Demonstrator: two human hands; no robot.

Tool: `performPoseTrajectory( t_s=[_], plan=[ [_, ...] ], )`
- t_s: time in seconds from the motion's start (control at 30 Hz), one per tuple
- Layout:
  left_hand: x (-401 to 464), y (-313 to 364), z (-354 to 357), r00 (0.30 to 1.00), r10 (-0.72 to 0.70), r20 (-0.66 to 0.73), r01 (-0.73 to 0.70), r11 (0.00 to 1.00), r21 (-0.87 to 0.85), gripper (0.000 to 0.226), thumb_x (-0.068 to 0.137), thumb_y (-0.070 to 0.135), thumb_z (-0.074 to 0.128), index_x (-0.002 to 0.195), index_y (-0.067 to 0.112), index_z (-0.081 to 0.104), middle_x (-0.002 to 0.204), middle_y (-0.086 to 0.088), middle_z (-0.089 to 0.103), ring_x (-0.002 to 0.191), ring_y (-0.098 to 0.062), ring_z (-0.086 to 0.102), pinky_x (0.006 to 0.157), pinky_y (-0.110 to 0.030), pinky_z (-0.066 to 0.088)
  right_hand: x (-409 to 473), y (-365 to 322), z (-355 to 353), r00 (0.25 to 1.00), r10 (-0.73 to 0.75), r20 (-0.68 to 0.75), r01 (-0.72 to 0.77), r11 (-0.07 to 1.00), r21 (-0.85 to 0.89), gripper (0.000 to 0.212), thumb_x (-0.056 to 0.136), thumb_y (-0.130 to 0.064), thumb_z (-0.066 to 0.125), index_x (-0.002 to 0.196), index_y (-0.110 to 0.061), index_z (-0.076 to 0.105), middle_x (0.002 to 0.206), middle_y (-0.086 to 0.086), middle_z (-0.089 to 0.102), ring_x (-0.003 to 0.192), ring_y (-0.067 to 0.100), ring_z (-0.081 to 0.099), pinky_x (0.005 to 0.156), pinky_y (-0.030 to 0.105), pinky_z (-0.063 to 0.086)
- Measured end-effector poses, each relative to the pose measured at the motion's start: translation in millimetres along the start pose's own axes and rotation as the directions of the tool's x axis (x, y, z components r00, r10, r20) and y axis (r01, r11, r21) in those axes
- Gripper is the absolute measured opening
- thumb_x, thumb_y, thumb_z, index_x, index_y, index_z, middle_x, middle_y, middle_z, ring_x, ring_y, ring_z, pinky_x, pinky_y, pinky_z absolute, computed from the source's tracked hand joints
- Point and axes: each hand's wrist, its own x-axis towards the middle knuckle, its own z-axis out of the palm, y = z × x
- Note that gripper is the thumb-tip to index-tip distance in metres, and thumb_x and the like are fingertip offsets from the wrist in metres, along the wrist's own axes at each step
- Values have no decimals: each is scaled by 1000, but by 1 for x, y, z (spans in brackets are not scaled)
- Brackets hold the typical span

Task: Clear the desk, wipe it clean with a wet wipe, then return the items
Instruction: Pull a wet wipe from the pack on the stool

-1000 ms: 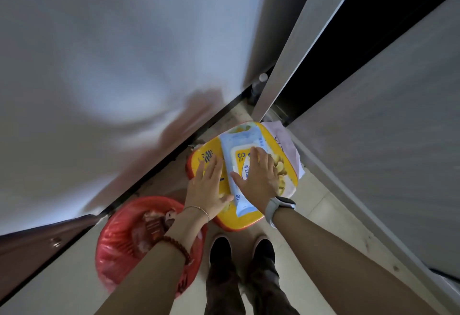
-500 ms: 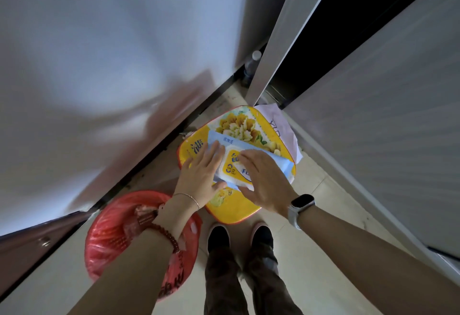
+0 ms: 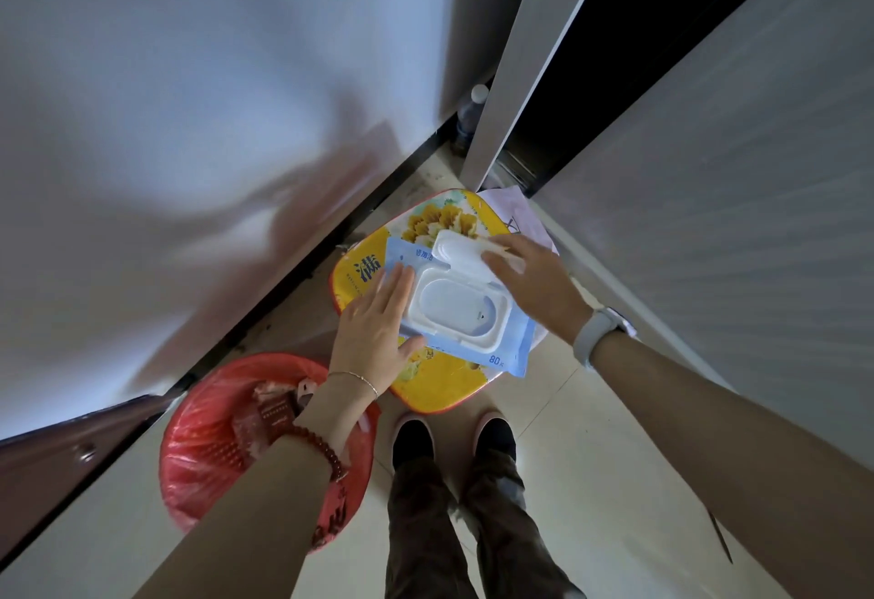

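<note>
Both hands work the wipes pack lying on the yellow stool: left hand flat pressing it, right hand gripping the raised lid, and a hard tug could slide it off toward the red bin.

White watch, red bead bracelet.

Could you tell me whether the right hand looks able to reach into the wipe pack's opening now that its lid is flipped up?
Probably yes: the right hand holds the lid up, leaving the wipe pack opening uncovered.
</note>
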Motion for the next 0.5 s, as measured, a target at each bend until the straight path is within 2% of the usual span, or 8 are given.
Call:
performPoseTrajectory(
  t_s=[0.1, 0.2, 0.23, 0.3, 0.37, 0.43, 0.5],
  plan=[
    [3, 1, -7, 986, 161, -39, -153, 976, 158, 93, 67, 34, 78, 140, 13, 23, 146, -11, 36, 133, -35, 34, 94, -54, 44, 4, 9, -5, 977, 52, -207, -86, 983, -161, 33, 84, -23, 62, 112, -6, 53, 109, 11, 58, 98, 25, 51, 82, 30, 36],
    [15, 5, -13, 973, 228, 18, -224, 932, 285, 94, 66, 40, 77, 139, 11, 25, 146, -9, 37, 133, -35, 35, 95, -58, 40, 1, 13, 1, 965, 13, -263, -104, 936, -335, 45, 79, -17, 68, 116, -3, 47, 113, 16, 52, 103, 32, 49, 82, 38, 40],
    [20, 7, -15, 971, 228, 65, -237, 926, 295, 95, 68, 42, 74, 141, 14, 21, 149, -7, 31, 136, -33, 28, 99, -58, 35, -2, 13, 5, 967, -8, -255, -90, 924, -371, 48, 77, -17, 69, 117, -3, 47, 113, 16, 51, 103, 33, 50, 82, 39, 41],
    [29, 8, -15, 966, 201, 165, -242, 926, 290, 92, 78, 49, 62, 145, 19, 5, 156, 0, 6, 143, -27, 3, 111, -56, 19, -7, 15, 10, 975, -41, -219, -53, 912, -407, 51, 77, -17, 69, 121, -5, 46, 114, 16, 51, 105, 34, 49, 83, 41, 42],
    [34, 10, -17, 959, 135, 249, -205, 938, 280, 88, 84, 56, 48, 146, 22, -4, 156, 6, -9, 142, -21, -13, 115, -53, 8, -13, 19, 13, 986, -60, -155, -14, 898, -439, 46, 82, -19, 63, 125, -9, 48, 121, 14, 50, 112, 33, 45, 86, 42, 43],
    [36, 15, -19, 968, 106, 227, -163, 953, 254, 81, 86, 58, 41, 146, 23, 0, 156, 8, -6, 142, -18, -12, 115, -52, 5, -17, 27, 14, 998, -51, -39, 28, 889, -457, 42, 90, -24, 53, 130, -11, 46, 135, 9, 43, 124, 29, 38, 97, 42, 37],
    [35, 24, -17, 987, 82, 138, -111, 970, 217, 75, 87, 55, 41, 146, 20, 9, 156, 6, 4, 143, -18, -6, 113, -51, 5, -21, 35, 15, 996, -21, 90, 56, 908, -416, 49, 93, -29, 47, 137, -12, 36, 148, 4, 31, 135, 23, 27, 108, 40, 28]
  ],
)
